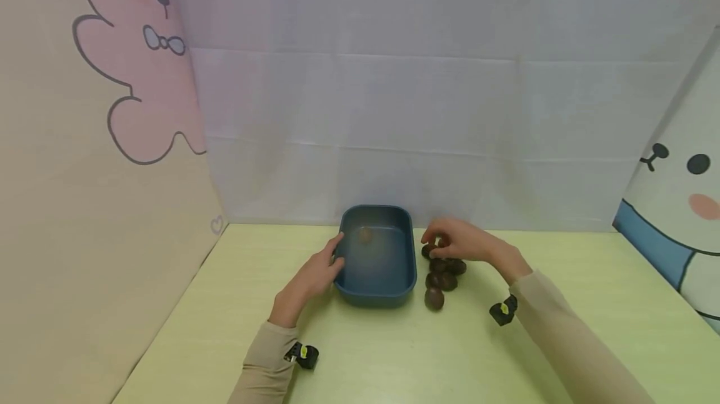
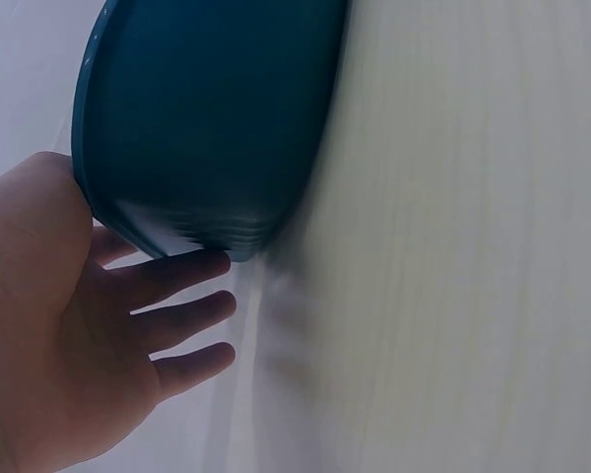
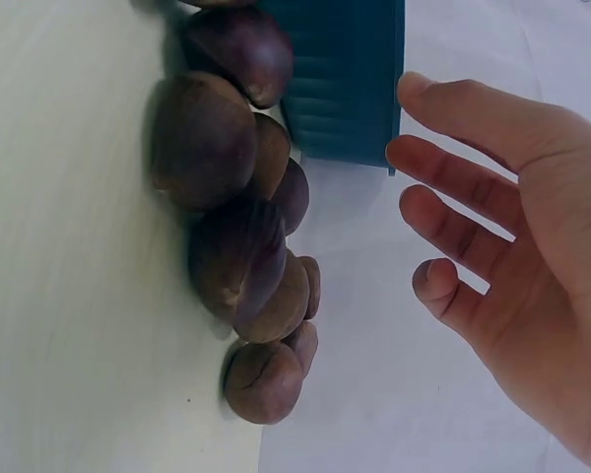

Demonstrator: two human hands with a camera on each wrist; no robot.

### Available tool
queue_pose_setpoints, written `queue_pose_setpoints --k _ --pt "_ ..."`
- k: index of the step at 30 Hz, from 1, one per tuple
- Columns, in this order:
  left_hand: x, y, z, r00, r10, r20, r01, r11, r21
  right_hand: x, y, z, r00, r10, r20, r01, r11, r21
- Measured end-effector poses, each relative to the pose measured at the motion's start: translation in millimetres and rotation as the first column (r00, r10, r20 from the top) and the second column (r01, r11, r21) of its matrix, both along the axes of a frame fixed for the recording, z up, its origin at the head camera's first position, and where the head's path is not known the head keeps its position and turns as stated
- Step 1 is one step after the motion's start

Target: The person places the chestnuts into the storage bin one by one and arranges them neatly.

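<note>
A blue rectangular bin (image 1: 374,297) holds one brown chestnut (image 1: 365,235) toward its far end. My left hand (image 1: 311,277) rests at the bin's left rim, and its fingers reach along the outer wall, fairly straight in the left wrist view. Several dark brown chestnuts (image 3: 205,143) lie in a cluster just right of the bin. Over the far end of that cluster is my right hand (image 1: 464,241), its fingers bent loosely downward. In the right wrist view nothing shows between the thumb and fingers, and the fingertips (image 3: 435,276) are apart from the chestnuts.
The pale yellow tabletop (image 1: 382,360) runs back to a white curtain (image 1: 360,110). Side panels with cartoon animals stand left and right. Each sleeve carries a small black camera, one on the left wrist (image 1: 304,355) and one on the right wrist (image 1: 503,310).
</note>
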State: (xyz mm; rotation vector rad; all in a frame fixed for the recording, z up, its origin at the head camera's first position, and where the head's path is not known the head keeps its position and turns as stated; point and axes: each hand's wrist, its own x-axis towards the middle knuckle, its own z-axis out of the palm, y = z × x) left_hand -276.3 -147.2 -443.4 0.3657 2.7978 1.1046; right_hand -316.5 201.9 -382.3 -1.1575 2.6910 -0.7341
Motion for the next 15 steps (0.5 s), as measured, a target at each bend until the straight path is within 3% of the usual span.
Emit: queue_pose_setpoints --k 8,15 --pt "-0.7 -0.9 -0.3 1.0 -0.002 0.013 0.002 1.0 0.016 14.7 10 -7.1 0.999 -0.019 0.051 0.019 1.0 -0.005" --pt "-0.3 0.3 1.5 1.0 0.001 0.02 -0.001 1.0 0.026 25.6 20 -11.3 1.0 -0.023 0.021 0.023 1.0 0.003"
